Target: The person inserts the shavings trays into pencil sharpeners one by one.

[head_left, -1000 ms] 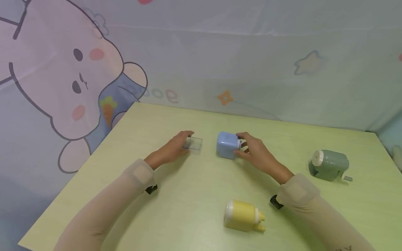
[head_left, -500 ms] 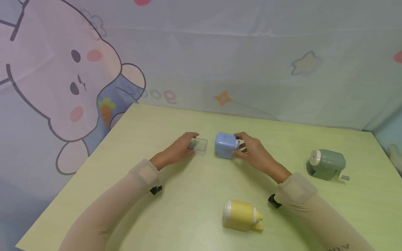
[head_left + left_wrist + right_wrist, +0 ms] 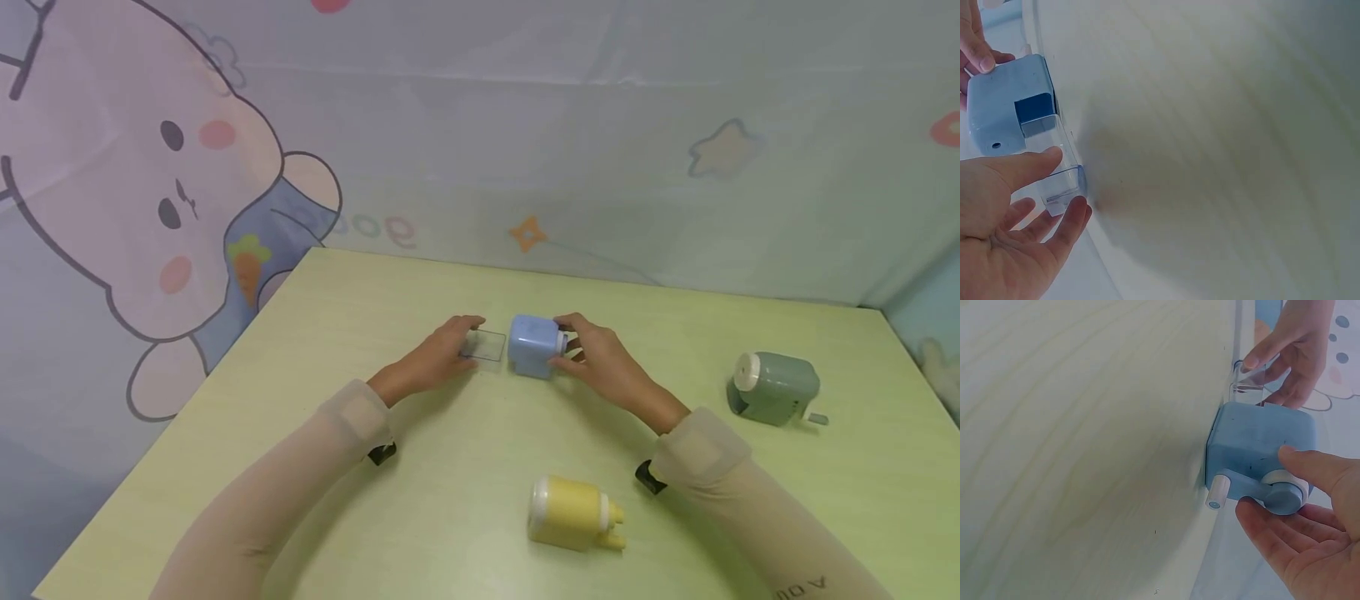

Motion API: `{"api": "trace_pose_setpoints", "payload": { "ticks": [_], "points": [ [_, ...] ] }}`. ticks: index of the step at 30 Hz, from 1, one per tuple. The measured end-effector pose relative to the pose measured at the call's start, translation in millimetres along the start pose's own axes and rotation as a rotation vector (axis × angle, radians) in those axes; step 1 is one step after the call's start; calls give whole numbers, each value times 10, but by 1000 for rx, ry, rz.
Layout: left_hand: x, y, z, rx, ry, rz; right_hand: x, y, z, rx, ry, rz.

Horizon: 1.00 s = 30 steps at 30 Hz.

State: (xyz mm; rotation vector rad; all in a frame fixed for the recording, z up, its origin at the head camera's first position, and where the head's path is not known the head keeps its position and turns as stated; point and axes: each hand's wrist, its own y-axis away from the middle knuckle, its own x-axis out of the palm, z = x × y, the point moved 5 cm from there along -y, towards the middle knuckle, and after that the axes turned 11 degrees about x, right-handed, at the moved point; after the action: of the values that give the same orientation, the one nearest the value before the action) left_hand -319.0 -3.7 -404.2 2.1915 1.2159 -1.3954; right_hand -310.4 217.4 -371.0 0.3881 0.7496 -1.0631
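A blue hand-crank pencil sharpener (image 3: 531, 346) stands on the table, steadied by my right hand (image 3: 609, 365), whose thumb and fingers grip its crank end. The right wrist view shows the crank handle (image 3: 1218, 491) hanging beside those fingers. My left hand (image 3: 435, 357) pinches a clear plastic shavings drawer (image 3: 489, 345) between thumb and fingers, just left of the sharpener. In the left wrist view the drawer's front end lies at the square opening (image 3: 1036, 108) in the sharpener's face; whether it is inside cannot be told.
A yellow pencil sharpener (image 3: 567, 512) lies nearer on the table (image 3: 420, 533), between the forearms. To the right stands a green crank sharpener (image 3: 780, 387). A printed cloth (image 3: 465, 150) hangs behind the table's far edge.
My left hand has moved right with the clear drawer, narrowing the gap to the blue sharpener. The right hand keeps its grip; the whole view has shifted slightly.
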Motion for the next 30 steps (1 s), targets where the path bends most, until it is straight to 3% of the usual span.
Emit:
{"api": "trace_pose_setpoints", "payload": {
  "ticks": [23, 30],
  "points": [
    [103, -182, -135, 14, 36, 16, 0, -17, -5, 15, 5, -14],
    [162, -260, -171, 47, 42, 13, 0, -21, -16, 23, -5, -11]
  ]
}}
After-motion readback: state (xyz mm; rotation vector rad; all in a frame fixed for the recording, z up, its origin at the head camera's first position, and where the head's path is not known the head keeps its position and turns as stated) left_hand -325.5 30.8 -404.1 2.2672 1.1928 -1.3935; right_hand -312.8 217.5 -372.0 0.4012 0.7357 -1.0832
